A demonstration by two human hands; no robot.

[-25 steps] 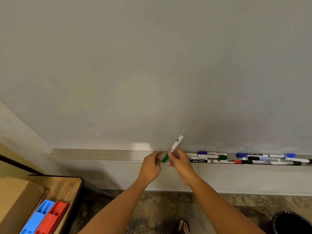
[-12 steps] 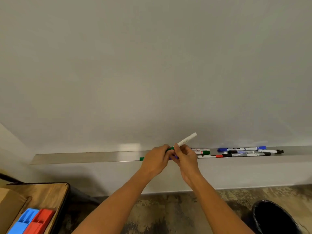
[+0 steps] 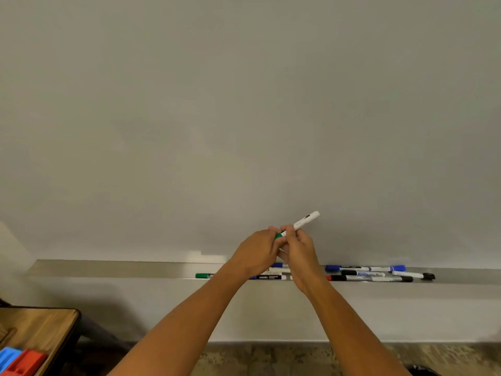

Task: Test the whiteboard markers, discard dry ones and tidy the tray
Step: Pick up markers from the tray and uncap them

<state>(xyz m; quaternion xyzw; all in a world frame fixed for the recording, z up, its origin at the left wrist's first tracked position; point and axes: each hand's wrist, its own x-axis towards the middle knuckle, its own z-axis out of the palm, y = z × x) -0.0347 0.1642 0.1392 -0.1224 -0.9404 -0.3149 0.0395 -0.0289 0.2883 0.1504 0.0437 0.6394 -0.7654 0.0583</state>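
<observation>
Both hands, left hand (image 3: 257, 252) and right hand (image 3: 299, 251), pinch a green-capped white marker (image 3: 301, 222) in front of the whiteboard (image 3: 244, 118), its long axis slanting up to the right, above the tray (image 3: 122, 268) where other markers (image 3: 368, 274) lie lengthwise.

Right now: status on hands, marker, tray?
Left hand grips green cap end, right hand grips barrel of the green marker. Cap on. Other markers lie loose in tray. Whiteboard unmarked, nothing in the way.
</observation>
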